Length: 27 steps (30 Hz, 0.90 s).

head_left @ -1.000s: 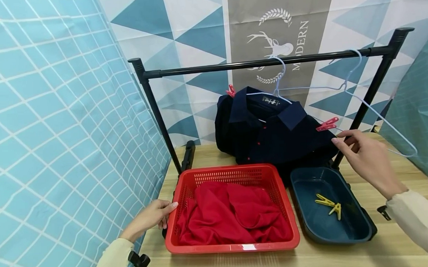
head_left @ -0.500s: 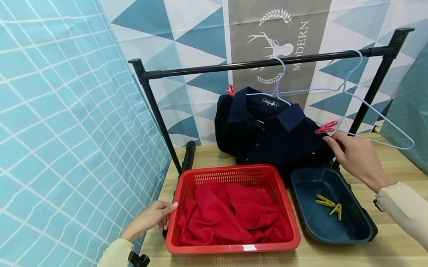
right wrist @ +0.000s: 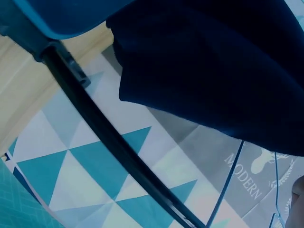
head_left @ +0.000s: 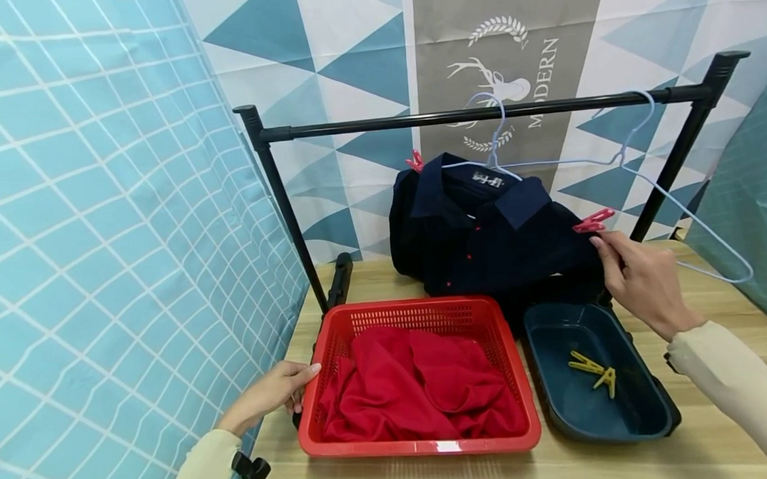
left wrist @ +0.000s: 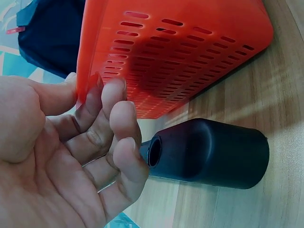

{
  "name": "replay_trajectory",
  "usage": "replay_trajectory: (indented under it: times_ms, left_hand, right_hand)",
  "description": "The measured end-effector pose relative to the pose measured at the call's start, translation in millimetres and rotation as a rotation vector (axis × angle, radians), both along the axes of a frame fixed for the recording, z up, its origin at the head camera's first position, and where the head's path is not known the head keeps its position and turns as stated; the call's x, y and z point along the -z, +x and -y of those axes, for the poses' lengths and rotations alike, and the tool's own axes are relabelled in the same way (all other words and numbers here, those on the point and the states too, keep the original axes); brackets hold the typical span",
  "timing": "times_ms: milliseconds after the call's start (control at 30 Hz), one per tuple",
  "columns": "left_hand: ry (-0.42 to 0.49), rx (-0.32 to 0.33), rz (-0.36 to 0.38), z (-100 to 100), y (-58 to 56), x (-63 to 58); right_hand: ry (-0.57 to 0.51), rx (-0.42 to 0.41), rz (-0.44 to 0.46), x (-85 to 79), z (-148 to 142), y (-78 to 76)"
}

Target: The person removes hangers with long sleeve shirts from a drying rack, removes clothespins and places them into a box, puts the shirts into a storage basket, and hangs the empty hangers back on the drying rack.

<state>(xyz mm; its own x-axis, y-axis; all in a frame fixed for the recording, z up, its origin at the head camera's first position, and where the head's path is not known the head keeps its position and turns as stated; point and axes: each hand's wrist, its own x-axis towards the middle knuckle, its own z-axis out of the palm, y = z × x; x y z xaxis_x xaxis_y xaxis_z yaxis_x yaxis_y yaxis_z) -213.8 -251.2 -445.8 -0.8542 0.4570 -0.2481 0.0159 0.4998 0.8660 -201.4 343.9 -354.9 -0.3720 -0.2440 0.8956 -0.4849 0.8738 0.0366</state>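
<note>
A navy collared shirt (head_left: 506, 252) with red buttons hangs on a light-blue wire hanger (head_left: 496, 140). Pinched at its shoulder edge on the right, the shirt is held by my right hand (head_left: 645, 279), just below a red clothespin (head_left: 593, 220). A second red clothespin (head_left: 415, 161) grips the opposite shoulder. My left hand (head_left: 268, 393) holds the side rim of a red plastic basket (head_left: 425, 446) between thumb and forefinger; the left wrist view shows its other fingers loosely curled. Crumpled red cloth (head_left: 422, 388) fills the basket. Only a sliver of my right hand shows in the right wrist view.
A black rack (head_left: 378, 122) spans the table, with another wire hanger (head_left: 684, 212) at its right end. Right of the basket stands a dark blue tub (head_left: 606, 419) holding yellow clothespins (head_left: 588, 364). One black rack foot (left wrist: 209, 152) lies beside the basket.
My right hand moved left to the shirt's shoulder, then slightly back right with the shirt edge and clothespin. The hanger's hook has turned leftward on the bar. My left hand stays at the basket.
</note>
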Motion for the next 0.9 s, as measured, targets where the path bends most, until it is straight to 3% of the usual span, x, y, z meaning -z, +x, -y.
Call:
replay_trajectory:
  times_ms: [300, 467, 700, 900]
  left_hand:
    - [-0.009, -0.005, -0.018, -0.9, 0.2, -0.2]
    - [-0.017, -0.002, -0.023, -1.1, 0.0, 0.0]
    - [-0.024, -0.001, -0.025, -0.8, 0.3, -0.9]
    - [-0.022, -0.004, -0.028, -0.6, 1.6, -1.8]
  right_hand:
    - [-0.139, -0.021, -0.212, -20.7, 17.1, -0.4]
    - [-0.252, -0.044, -0.258, -33.1, 33.3, 7.0]
    - [-0.382, -0.150, -0.198, -44.8, 54.3, 18.5]
    - [-0.441, -0.249, -0.063, -45.4, 64.9, 28.6]
